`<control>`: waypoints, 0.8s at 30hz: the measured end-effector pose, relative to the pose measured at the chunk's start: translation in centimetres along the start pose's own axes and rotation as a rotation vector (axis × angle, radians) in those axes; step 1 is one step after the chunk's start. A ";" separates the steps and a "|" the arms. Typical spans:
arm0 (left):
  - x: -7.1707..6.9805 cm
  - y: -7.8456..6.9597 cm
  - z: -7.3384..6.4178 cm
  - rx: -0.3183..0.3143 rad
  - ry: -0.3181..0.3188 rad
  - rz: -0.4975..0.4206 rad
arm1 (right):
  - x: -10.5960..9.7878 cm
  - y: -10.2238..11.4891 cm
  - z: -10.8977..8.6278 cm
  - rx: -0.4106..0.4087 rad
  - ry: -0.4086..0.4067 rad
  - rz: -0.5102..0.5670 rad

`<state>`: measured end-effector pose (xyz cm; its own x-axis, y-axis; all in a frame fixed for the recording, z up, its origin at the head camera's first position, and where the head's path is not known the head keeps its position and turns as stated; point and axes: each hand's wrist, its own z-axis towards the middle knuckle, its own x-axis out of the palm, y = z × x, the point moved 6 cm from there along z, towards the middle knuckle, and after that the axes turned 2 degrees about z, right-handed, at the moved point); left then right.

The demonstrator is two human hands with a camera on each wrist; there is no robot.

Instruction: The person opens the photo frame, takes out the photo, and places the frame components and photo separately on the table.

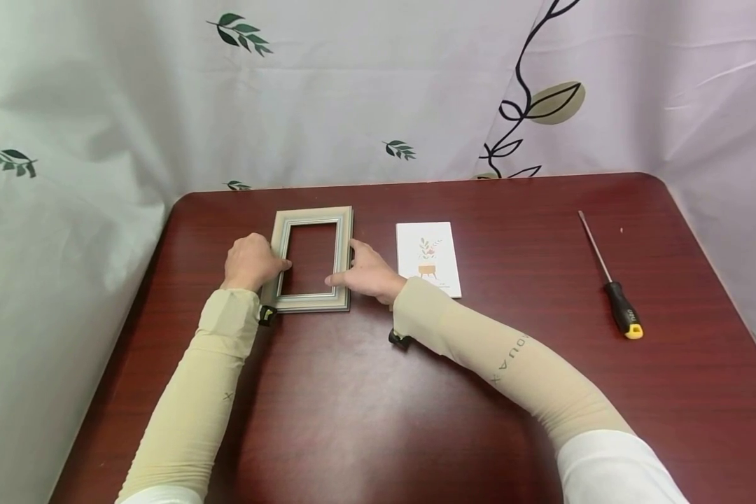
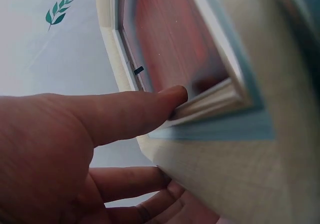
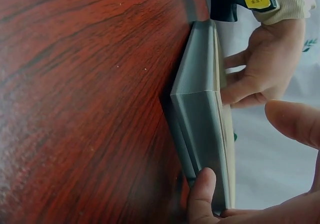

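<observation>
A cream and grey picture frame [image 1: 312, 303] lies toward the back left of the table, the red wood showing through its opening. My left hand [image 1: 252, 262] grips its left side, the thumb [image 2: 150, 106] over the inner edge and the fingers by the outer edge. From the right, my right hand [image 1: 368, 271] touches the frame's outer side with its fingers [image 3: 202, 189]. The right thumb [image 3: 295, 121] stands apart above the front in the right wrist view. Beside the right hand lies a white card [image 1: 425, 241] printed with a potted plant, partly covered by the wrist.
A screwdriver [image 1: 619, 304] with a black and yellow handle lies on the right of the dark red table [image 1: 353, 406]. Behind the table's back edge hangs a pale curtain [image 1: 353, 84] with leaf prints.
</observation>
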<state>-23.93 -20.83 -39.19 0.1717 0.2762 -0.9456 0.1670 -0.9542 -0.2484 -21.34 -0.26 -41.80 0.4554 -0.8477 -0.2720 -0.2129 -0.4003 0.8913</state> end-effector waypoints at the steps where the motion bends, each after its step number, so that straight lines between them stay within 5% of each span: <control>1: 0.0 0.0 0.0 -0.003 0.002 0.003 | 0.0 0.0 0.0 0.000 0.001 0.000; 16: -0.2 -0.6 -0.5 -0.031 0.003 0.055 | -2.0 1.0 -1.4 -0.063 0.002 -0.085; 24: -1.4 -4.0 -1.1 0.115 -0.122 -0.037 | -5.9 1.4 -3.0 -0.142 -0.023 -0.115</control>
<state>-23.77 -17.22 -36.67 0.0473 0.3016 -0.9523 0.0577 -0.9526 -0.2988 -21.71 5.27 -37.82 0.4497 -0.8075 -0.3818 -0.0355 -0.4432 0.8957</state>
